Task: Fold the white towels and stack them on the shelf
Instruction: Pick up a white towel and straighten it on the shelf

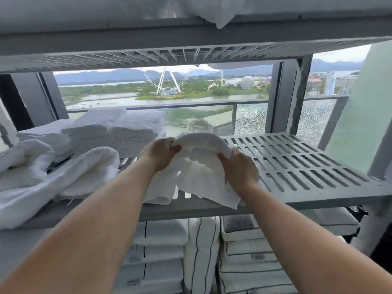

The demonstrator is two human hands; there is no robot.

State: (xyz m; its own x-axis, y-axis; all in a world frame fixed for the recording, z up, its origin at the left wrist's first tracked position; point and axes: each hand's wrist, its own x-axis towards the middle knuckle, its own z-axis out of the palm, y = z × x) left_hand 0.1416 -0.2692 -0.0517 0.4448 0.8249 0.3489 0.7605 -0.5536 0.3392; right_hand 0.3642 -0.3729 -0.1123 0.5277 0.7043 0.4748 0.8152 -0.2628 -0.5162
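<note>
A small white towel (pixel 201 166) hangs bunched over the grey slatted shelf (pixel 297 166) at its middle. My left hand (pixel 159 152) grips its upper left edge and my right hand (pixel 239 166) grips its right side. The towel's lower corner droops past the shelf's front edge. Stacks of folded white towels (pixel 127 132) stand at the back left of the same shelf. Loose unfolded white towels (pixel 53 177) lie heaped at the front left.
A second grey shelf (pixel 191 39) runs overhead with white linen on it. Below, folded striped towels and pillows (pixel 244 251) fill the lower level. A grey upright post (pixel 297 96) stands behind the shelf on the right, and a window lies beyond.
</note>
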